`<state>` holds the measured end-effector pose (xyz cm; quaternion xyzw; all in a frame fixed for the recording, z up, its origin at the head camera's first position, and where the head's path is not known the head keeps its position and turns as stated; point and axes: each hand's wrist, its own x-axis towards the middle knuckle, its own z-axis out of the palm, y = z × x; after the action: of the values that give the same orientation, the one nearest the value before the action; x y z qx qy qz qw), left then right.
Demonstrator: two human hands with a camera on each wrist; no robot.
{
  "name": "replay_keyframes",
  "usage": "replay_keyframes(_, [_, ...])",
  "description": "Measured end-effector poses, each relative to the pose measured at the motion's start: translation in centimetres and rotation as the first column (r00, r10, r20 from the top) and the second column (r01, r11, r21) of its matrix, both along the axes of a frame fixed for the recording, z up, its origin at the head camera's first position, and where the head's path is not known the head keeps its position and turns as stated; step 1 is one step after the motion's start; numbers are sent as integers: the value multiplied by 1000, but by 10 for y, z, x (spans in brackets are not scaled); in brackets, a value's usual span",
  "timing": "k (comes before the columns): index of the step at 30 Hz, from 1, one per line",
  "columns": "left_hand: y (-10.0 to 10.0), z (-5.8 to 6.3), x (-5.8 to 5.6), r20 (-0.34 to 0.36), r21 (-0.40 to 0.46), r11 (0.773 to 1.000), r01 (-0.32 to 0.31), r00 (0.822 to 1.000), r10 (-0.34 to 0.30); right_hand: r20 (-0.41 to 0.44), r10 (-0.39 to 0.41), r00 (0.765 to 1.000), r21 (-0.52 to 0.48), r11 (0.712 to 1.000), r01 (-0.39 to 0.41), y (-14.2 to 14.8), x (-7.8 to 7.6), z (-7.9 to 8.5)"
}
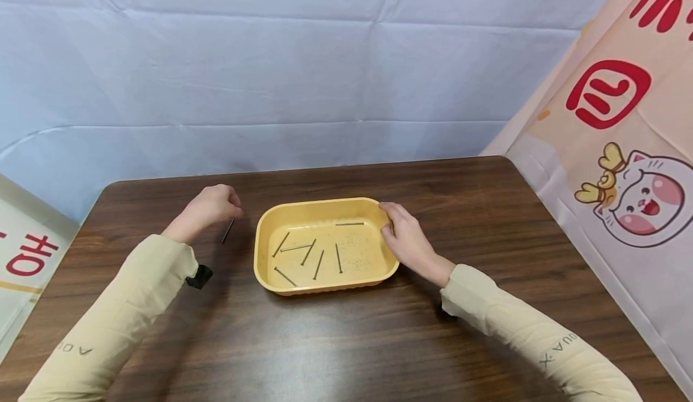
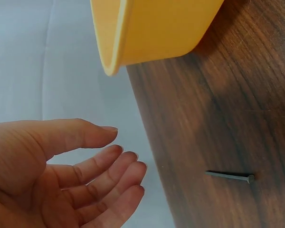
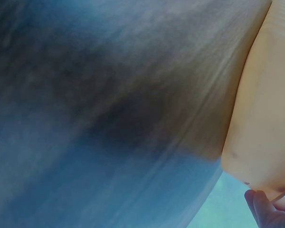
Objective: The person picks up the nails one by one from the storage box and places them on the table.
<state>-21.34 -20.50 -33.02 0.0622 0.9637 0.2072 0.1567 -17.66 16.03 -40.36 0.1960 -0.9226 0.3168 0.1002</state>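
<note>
I see the right hand (image 1: 410, 239) grip the yellow tub (image 1: 314, 212), maybe to steady it, while the loose, empty left hand (image 1: 211, 204) is near a nail (image 1: 228, 231).

Your head camera looks forward and down from farthest back, the yellow tray (image 1: 325, 288) near centre. Your left wrist camera looks close past your left hand (image 2: 42, 185) at 8 o'clock, tray at 12. Your right wrist camera sits close beside the tray, at 3 o'clock. Head and left wrist share the table's nail (image 2: 230, 176).
</note>
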Motion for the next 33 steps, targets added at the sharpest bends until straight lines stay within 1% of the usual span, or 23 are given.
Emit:
replay_keyframes(4, [5,5,1,-7,-49,999,10,1000,-10,5,-5,1000,2,1000,5,0,0,0])
replay_keyframes(6, [8,8,2,-12,-61,998,12,1000,-13,6,-8,1000,1,1000,8,0,0,0])
replay_keyframes(18, [21,23,5,-22,-88,996,29,999,-32,5,-6,1000,1,1000,6,0,0,0])
replay_keyframes(23, [25,27,4,-39,-95,995,33,999,-37,2,-3,1000,1,1000,3,0,0,-1])
replay_keyframes(30, [30,35,6,-76,-107,992,62,995,-70,3,-1,1000,2,1000,1,0,0,0])
replay_keyframes(33, [33,36,6,-78,-109,992,68,994,-77,2,-1,1000,0,1000,1,0,0,-1])
